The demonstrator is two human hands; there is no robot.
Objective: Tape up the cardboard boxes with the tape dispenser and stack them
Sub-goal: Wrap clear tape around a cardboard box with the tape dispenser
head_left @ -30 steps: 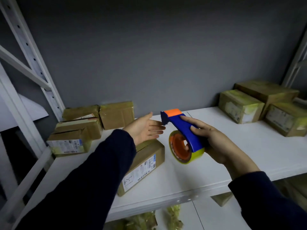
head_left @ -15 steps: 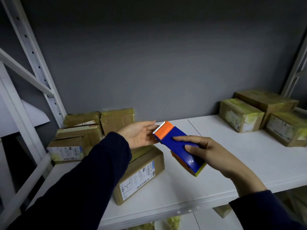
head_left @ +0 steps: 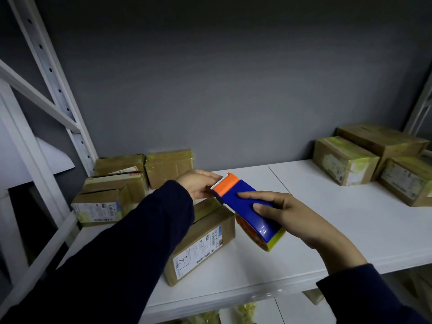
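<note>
At the front edge of the white shelf [head_left: 364, 220], a long cardboard box [head_left: 205, 237] lies flat, its labelled side facing the viewer and its length running from 7 o'clock to 1 o'clock. Just above the box's far end and to its right, the right hand [head_left: 294, 218] holds the tape dispenser [head_left: 245, 204] clear of the shelf. Its grip is closed round the blue body, with the fingers [head_left: 251, 196] laid across the top and the thumb hidden beneath. The dispenser points from the palm toward 10 o'clock. Its yellow roll of tape [head_left: 277, 240] sits at the 5 o'clock end, below the fingers, and its orange head with the toothed blade [head_left: 225, 184] is at the far end, beyond the grip.

The left hand [head_left: 198, 184], out of a dark sleeve [head_left: 131, 249], meets that blade from 9 o'clock. Its fingertips touch the toothed edge, but whether its grip pinches any tape I cannot tell.

Farther back at 9 o'clock, against the grey wall [head_left: 233, 90], a cluster of taped boxes [head_left: 112, 195] is stacked beside a white upright post [head_left: 58, 87]. At 2 o'clock, well apart from the hands, three more boxes [head_left: 346, 164] stand together near the shelf's right end.
</note>
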